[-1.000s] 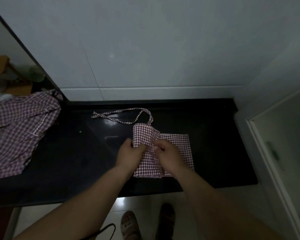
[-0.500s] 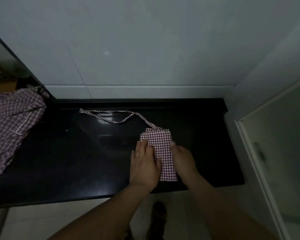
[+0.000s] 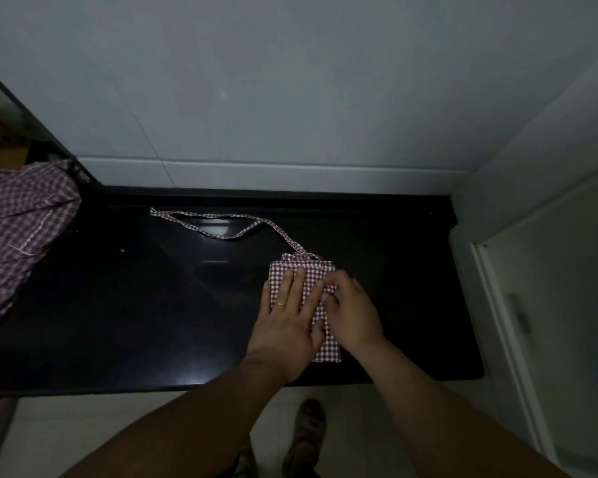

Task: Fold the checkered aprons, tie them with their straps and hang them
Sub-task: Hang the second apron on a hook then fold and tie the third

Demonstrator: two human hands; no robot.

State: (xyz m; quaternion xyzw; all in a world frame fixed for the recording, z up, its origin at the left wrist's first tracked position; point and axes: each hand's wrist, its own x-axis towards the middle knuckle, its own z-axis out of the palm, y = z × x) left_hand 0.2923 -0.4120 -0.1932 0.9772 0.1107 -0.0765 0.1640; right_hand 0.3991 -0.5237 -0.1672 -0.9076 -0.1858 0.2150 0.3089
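Forearms come in bare from below and meet over the folded apron point(image 3: 320, 270), the left one crossing at a slant, the right one more steeply. The left hand point(image 3: 285, 322) lies flat on the apron's left half, fingers straight and held close together, palm pressing the cloth down; a gold ring point(image 3: 281, 304) sits on one finger. The right hand point(image 3: 351, 312) is on the apron's right edge with its fingers curled inward, and the fingertips pinch a raised fold of the fabric next to the left fingers. The two hands touch, or nearly touch, above the middle of the cloth.

The apron is a narrow, layered rectangle of red-and-white checked cotton. Its far end shows beyond the fingertips and its near corner shows below the wrists. It lies on a glossy black table point(image 3: 118, 305), near the front edge. From the apron's far end a thin checked strap point(image 3: 283, 236) runs away to the left, looping loosely over the dark surface. Well to the left of the apron, a second apron point(image 3: 18, 236) in the same check lies crumpled in a heap. Behind the apron rises a pale tiled wall point(image 3: 290, 98).
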